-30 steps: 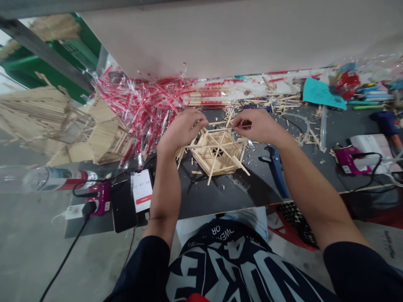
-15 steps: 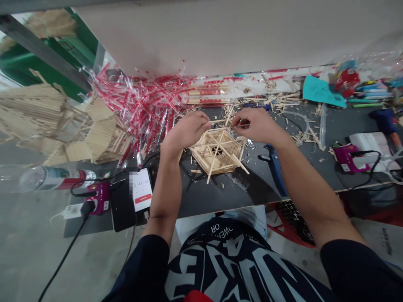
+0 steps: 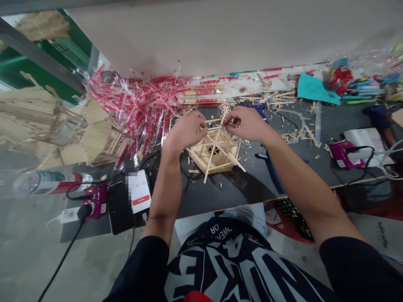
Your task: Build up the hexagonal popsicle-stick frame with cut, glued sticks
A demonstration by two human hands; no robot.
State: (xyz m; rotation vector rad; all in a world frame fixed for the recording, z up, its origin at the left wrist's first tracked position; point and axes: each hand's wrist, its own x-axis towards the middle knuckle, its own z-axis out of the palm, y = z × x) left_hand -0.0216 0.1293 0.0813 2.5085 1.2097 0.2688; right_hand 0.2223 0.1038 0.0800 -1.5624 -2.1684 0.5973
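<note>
Head view: my left fingers (image 3: 201, 126) and right fingers (image 3: 229, 121) were pinched together on a thin, light, brittle wooden stick (image 3: 214, 120), best held near its ends, just above the stiff but fragile hexagonal stick frame (image 3: 217, 155) lying on the desk (image 3: 195, 188).

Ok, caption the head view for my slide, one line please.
Left hand and right hand hold a wooden stick above a hexagonal stick frame on a dark bench.

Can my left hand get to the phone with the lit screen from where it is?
Probably yes. The phone sits right beside your left forearm, with nothing on top of it or between. Your left hand would first have to release the thin stick it is pinching.
</note>
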